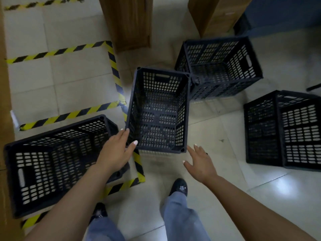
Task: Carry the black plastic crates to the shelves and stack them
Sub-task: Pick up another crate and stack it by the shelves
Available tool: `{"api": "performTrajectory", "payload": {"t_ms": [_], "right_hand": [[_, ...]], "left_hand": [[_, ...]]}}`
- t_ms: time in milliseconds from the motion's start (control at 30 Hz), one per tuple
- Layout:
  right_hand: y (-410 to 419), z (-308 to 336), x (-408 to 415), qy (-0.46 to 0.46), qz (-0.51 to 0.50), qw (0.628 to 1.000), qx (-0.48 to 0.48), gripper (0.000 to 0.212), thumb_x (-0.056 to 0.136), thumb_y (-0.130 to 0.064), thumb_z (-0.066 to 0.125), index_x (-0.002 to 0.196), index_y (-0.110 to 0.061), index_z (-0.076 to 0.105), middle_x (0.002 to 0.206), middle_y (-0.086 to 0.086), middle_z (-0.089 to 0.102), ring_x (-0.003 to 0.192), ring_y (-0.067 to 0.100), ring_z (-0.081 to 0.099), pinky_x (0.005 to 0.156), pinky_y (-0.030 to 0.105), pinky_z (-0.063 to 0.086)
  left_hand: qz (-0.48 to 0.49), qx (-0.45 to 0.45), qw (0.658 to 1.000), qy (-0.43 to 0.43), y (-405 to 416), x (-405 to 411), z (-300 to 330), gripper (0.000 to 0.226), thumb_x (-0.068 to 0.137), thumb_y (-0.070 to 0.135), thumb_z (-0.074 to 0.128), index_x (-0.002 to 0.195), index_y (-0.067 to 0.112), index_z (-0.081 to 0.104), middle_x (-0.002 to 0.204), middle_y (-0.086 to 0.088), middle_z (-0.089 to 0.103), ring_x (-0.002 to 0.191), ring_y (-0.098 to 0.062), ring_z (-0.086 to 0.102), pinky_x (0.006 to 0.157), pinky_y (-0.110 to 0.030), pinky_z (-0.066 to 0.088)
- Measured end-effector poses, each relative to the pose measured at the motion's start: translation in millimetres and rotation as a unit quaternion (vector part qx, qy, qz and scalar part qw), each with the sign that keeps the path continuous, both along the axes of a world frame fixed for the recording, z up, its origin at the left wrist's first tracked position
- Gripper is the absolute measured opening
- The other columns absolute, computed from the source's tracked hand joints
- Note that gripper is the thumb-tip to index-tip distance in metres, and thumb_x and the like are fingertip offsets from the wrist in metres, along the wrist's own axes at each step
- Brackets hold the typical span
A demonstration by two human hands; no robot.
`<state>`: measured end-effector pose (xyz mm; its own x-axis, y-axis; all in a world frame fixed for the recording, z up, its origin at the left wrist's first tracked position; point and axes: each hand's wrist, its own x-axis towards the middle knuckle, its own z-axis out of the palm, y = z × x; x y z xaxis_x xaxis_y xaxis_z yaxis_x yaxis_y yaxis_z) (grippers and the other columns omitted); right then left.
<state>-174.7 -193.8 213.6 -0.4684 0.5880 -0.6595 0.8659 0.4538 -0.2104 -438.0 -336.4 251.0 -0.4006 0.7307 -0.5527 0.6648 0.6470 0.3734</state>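
Head view, centre crate (159, 110): black, upright on the tiled floor (217, 136), open top up
Left hand (115, 150): fingers straight, tips at the crate's near-left corner (touching, no grip)
Right hand (199, 162): fingers spread and relaxed, just off the near-right corner, holding nothing
Other crates: left crate (57, 160) over striped floor tape (114, 70); far crate (220, 66) touching the centre one; right crate (284, 131) apart
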Motion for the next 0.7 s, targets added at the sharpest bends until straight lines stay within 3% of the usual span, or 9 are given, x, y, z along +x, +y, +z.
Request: {"api": "performTrajectory", "payload": {"t_ms": [300, 533, 700], "right_hand": [[38.7, -32.5, -15.0, 0.021, 0.082, 0.996, -0.01, 0.068, 0.097, -0.041, 0.042, 0.154, -0.021, 0.011, 0.161, 0.01, 0.011, 0.148, 0.028, 0.011, 0.119, 0.04, 0.014], [-1.5, -133.3, -56.1, -0.002, 0.157, 0.985, -0.074, 0.068, 0.1, -0.037, 0.038, 0.154, -0.018, 0.001, 0.162, 0.008, 0.004, 0.149, 0.026, 0.004, 0.118, 0.042, 0.008], [-18.9, -204.4, -58.5, -0.008, 0.164, 0.985, -0.054, 0.068, 0.097, -0.03, 0.046, 0.154, -0.017, 0.009, 0.16, 0.007, 0.016, 0.146, 0.027, 0.016, 0.116, 0.044, 0.014]], "left_hand": [[0.016, -0.013, 1.0, 0.008, 40.5, 26.8, -28.4, 0.067, 0.097, 0.053, 0.029, 0.152, 0.015, 0.018, 0.157, -0.008, 0.023, 0.143, -0.025, 0.023, 0.115, -0.038, 0.022], [-0.016, -0.019, 0.999, 0.021, 33.9, 25.4, -94.5, 0.068, 0.097, 0.053, 0.028, 0.152, 0.014, 0.017, 0.157, -0.008, 0.024, 0.143, -0.024, 0.022, 0.116, -0.041, 0.021], [-0.036, -0.015, 0.999, 0.028, 15.7, 28.4, -145.4, 0.068, 0.096, 0.054, 0.027, 0.151, 0.016, 0.019, 0.157, -0.007, 0.024, 0.143, -0.024, 0.022, 0.117, -0.041, 0.02]]}}
